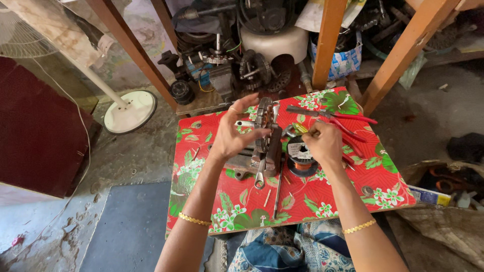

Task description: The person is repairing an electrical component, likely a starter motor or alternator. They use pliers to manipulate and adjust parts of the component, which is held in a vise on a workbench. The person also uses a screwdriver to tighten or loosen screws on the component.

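Note:
A metal motor stator core point(264, 121) stands upright in a small bench vise point(268, 153) on a low table covered with red floral cloth point(322, 194). My left hand point(233, 133) grips the core from its left side, thumb and fingers around it. Just right of the core, my right hand point(322, 142) pinches a thin wire or small tool; what it is I cannot make out. A black spool of copper wire point(301, 157) lies under that hand. Both wrists wear gold bangles.
Red-handled pliers point(343, 118) and other tools lie at the table's far right. A metal rod point(278, 194) rests near the front. Motor parts and wooden frame legs point(327, 40) crowd the back. A fan base point(130, 111) stands at left, a sack point(443, 221) at right.

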